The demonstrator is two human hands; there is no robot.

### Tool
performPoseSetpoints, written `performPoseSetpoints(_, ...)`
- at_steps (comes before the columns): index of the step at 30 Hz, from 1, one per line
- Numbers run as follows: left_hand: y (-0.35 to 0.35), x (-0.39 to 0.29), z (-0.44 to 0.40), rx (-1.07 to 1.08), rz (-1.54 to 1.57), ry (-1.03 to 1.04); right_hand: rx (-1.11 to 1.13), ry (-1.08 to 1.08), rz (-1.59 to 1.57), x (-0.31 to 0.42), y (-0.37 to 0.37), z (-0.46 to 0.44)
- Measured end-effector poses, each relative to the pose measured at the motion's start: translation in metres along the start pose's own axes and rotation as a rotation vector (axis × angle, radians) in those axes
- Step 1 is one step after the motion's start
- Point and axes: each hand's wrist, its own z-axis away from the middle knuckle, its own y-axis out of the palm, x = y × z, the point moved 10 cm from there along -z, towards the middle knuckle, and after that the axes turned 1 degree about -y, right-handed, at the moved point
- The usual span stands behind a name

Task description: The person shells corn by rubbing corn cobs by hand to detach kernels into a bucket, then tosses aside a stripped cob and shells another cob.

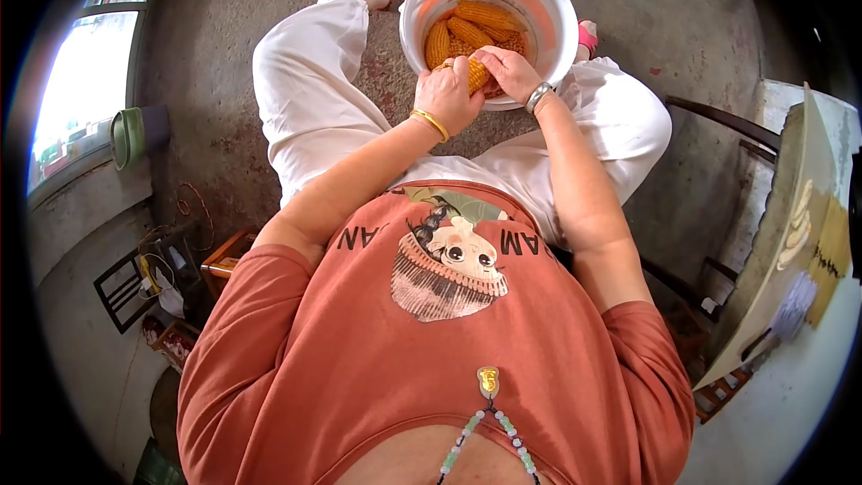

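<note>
Over the near rim of a white bucket (561,22), both my hands are on one yellow corn cob (478,74). My left hand (449,94), with a gold bangle at the wrist, is wrapped round the cob's near side. My right hand (510,73), with a silver watch or band, has its fingers closed on the cob's other side. Inside the bucket, several whole cobs (485,14) lie on loose kernels (510,43). My hands hide part of the held cob and of the bucket's near rim.
The bucket stands on the concrete floor (224,81) between my knees. A dark wooden chair arm (727,117) and a board-topped table (763,242) are at the right. On the left are a bright window (81,81) and a dark rack (126,292) with cables.
</note>
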Motion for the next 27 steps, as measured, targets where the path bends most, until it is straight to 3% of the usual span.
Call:
performPoseSetpoints(7,-0.002,0.004,-0.004,0.039,0.020,-0.034,0.009,-0.200,0.056,0.011,0.006,-0.002)
performPoseSetpoints(13,0.002,0.002,-0.004,0.045,0.004,-0.012,0.071,0.028,-0.087,0.004,0.009,0.005)
performPoseSetpoints(16,-0.001,-0.016,0.001,-0.033,-0.056,0.151,-0.075,-0.116,0.153,-0.010,-0.005,-0.009)
performPoseSetpoints(19,0.003,-0.003,-0.003,0.036,0.026,0.053,-0.101,0.113,0.029,-0.023,-0.008,-0.004)
performPoseSetpoints(23,0.007,0.010,-0.009,0.151,0.081,-0.043,-0.078,0.109,-0.122,-0.031,-0.011,-0.007)
performPoseSetpoints(26,0.012,0.018,-0.012,0.177,0.140,-0.080,-0.056,-0.049,-0.033,-0.005,-0.012,-0.003)
performPoseSetpoints(27,0.013,0.021,-0.012,0.187,0.169,-0.092,-0.036,-0.011,-0.023,0.003,-0.009,0.000)
